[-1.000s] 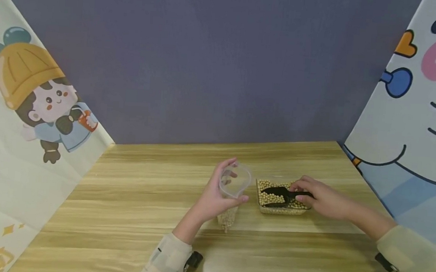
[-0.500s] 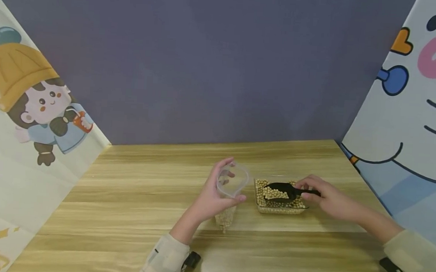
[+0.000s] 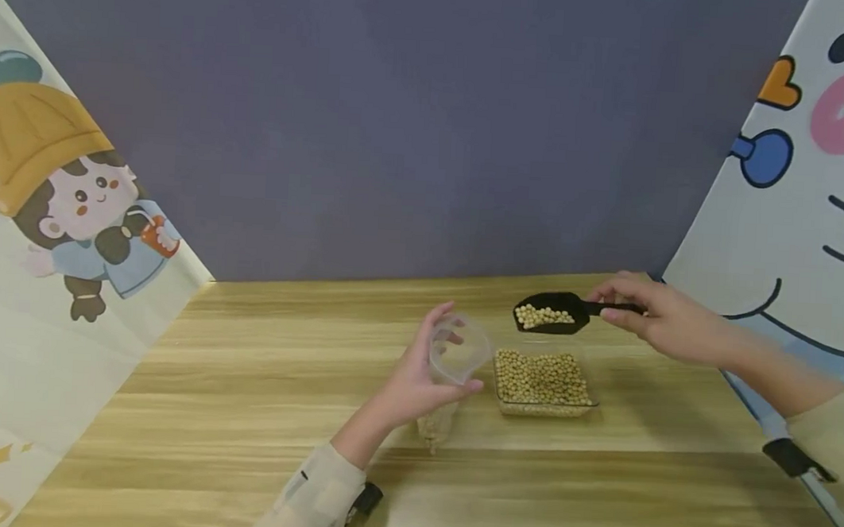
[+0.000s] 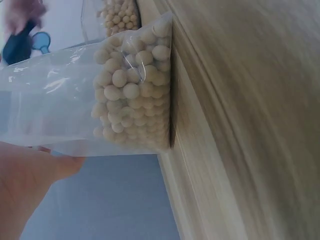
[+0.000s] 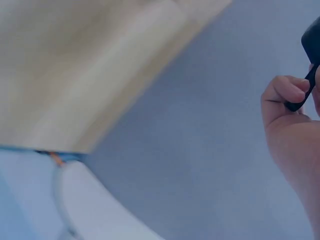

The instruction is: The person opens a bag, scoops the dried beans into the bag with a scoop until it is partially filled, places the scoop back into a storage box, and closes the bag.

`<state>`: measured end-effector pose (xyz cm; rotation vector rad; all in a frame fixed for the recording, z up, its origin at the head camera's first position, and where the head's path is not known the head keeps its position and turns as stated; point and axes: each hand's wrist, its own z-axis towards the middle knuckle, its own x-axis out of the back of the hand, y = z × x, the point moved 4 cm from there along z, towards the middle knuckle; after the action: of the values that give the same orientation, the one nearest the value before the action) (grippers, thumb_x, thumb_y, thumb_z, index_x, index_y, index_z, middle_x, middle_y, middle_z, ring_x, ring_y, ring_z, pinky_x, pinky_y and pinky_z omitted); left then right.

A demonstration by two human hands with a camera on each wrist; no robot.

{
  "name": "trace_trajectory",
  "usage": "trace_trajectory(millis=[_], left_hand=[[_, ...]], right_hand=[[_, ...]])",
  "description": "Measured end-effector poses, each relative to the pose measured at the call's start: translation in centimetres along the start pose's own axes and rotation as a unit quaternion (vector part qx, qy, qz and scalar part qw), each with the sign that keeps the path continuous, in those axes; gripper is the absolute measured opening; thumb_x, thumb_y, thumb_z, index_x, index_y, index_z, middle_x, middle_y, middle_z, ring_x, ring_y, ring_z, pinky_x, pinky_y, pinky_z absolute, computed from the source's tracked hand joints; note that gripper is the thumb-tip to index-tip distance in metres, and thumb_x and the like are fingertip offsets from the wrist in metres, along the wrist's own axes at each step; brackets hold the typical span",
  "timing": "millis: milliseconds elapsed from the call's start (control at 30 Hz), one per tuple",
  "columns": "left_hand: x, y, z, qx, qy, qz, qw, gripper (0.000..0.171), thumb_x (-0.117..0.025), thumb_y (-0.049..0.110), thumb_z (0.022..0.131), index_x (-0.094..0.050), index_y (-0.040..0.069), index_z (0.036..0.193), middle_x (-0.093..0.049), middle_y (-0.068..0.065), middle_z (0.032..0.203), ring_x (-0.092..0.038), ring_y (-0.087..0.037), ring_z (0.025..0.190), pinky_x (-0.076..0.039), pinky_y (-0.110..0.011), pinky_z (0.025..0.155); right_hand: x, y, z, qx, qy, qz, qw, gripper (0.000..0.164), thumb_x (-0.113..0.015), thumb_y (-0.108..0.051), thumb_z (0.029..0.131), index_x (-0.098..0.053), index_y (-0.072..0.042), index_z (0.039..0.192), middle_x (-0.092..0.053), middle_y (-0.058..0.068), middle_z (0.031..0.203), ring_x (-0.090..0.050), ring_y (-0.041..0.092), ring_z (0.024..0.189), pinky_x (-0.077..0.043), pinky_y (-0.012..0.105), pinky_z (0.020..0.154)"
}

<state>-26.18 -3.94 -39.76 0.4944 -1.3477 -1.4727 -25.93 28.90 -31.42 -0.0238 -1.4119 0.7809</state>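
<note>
My left hand point(image 3: 412, 382) holds a clear plastic bag point(image 4: 50, 95) by its spread mouth, thumb on one side and fingers on the other. Pale round soybeans point(image 4: 132, 90) fill the lower part of the bag, whose bottom is at the tabletop in the left wrist view. In my right hand point(image 3: 651, 317) is the handle of a black scoop point(image 3: 581, 310), pinched between thumb and fingers. The scoop carries a small heap of soybeans point(image 3: 539, 316) and hangs above and beyond the glass container. In the right wrist view only part of the scoop point(image 5: 311, 45) shows.
A rectangular glass container point(image 3: 546, 411) of soybeans stands on the wooden table point(image 3: 258, 382), right of the bag. A dark grey panel point(image 3: 429, 136) rises behind the table. Sheets with cartoon prints point(image 3: 745, 256) flank both sides.
The right hand has lifted the scoop, loaded with soybeans, up out of the glass container and away toward the back. The left hand and bag have stayed almost in place.
</note>
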Motion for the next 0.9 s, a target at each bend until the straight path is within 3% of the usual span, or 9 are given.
trace_trajectory(millis=[100,233,333,467,733,900], left_hand=[[-0.3,0.2,0.2,0.005,-0.006,0.004,1.0000,0.111,-0.091,0.012,0.080,-0.023,0.024,0.167,-0.047,-0.006,0.158,-0.052,-0.028,0.139,-0.057,-0.050,0.111],[-0.5,0.3,0.2,0.010,-0.014,0.000,0.9999,0.109,-0.091,0.012,0.081,-0.025,0.026,0.167,-0.045,-0.006,0.159,-0.051,-0.032,0.139,-0.062,-0.044,0.103],[-0.5,0.4,0.1,0.014,-0.018,0.000,0.9997,0.110,-0.091,0.016,0.082,-0.023,0.026,0.167,-0.043,-0.007,0.161,-0.050,-0.036,0.141,-0.060,-0.046,0.105],[-0.1,0.2,-0.2,0.032,-0.013,0.008,0.9994,0.111,-0.092,0.020,0.082,-0.022,0.028,0.168,-0.042,-0.003,0.162,-0.048,-0.033,0.145,-0.049,-0.056,0.117],[0.2,0.1,-0.2,0.021,-0.020,0.011,0.9995,0.109,-0.091,0.019,0.084,-0.022,0.029,0.168,-0.043,-0.006,0.159,-0.049,-0.029,0.138,-0.054,-0.056,0.109],[0.2,0.1,-0.3,0.018,-0.013,0.005,0.9997,0.109,-0.092,0.018,0.082,-0.024,0.034,0.166,-0.043,-0.006,0.159,-0.050,-0.028,0.139,-0.052,-0.057,0.113]], right_hand=[[1.7,-2.6,1.5,0.021,-0.008,-0.039,0.999,0.025,-0.060,-0.014,0.109,-0.068,-0.017,0.132,-0.067,-0.001,0.122,-0.059,0.005,0.104,-0.055,0.030,0.080],[2.3,-6.2,3.3,0.046,-0.052,-0.078,0.995,0.025,-0.062,-0.015,0.108,-0.069,-0.018,0.132,-0.069,-0.001,0.128,-0.068,0.015,0.109,-0.058,0.037,0.082],[2.2,-8.5,4.4,0.065,-0.072,-0.117,0.988,0.024,-0.064,-0.017,0.107,-0.070,-0.021,0.129,-0.072,-0.003,0.128,-0.072,0.020,0.110,-0.061,0.044,0.083],[1.7,-10.6,5.3,0.083,-0.077,-0.151,0.982,0.021,-0.065,-0.019,0.106,-0.071,-0.025,0.126,-0.074,-0.004,0.127,-0.074,0.021,0.108,-0.062,0.046,0.082],[1.5,-10.5,5.3,0.069,-0.080,-0.139,0.985,0.022,-0.066,-0.018,0.105,-0.071,-0.026,0.125,-0.075,-0.005,0.125,-0.074,0.020,0.107,-0.061,0.045,0.080],[2.2,-7.6,4.5,0.034,-0.072,-0.098,0.992,0.024,-0.064,-0.016,0.107,-0.069,-0.017,0.130,-0.075,0.002,0.126,-0.073,0.021,0.110,-0.060,0.042,0.082]])
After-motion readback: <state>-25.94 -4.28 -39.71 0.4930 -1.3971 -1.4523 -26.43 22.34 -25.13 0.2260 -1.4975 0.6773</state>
